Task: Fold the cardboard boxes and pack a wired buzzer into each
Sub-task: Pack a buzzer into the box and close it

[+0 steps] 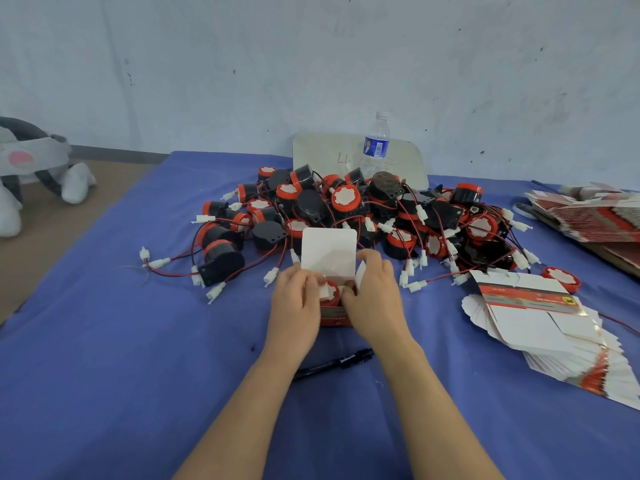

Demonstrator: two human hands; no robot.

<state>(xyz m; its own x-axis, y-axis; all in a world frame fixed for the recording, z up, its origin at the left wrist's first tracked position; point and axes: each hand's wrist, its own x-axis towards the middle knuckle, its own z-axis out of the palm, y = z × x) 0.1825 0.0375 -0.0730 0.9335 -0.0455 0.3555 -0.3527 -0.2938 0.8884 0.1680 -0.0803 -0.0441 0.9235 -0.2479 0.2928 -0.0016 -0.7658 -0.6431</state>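
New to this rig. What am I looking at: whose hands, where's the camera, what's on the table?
No robot: one picture, from a camera worn on a person's head, looking down. The left hand and right hand grip a cardboard box, its white lid up, with a buzzer inside. Behind lies a pile of wired buzzers; flat unfolded boxes lie to the right, a black pen nearer the person, all on a blue cloth. A water bottle stands at the back.

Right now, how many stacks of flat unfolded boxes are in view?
2. A fanned stack lies near right on the blue cloth; a second stack sits at the far right edge, partly cut off.
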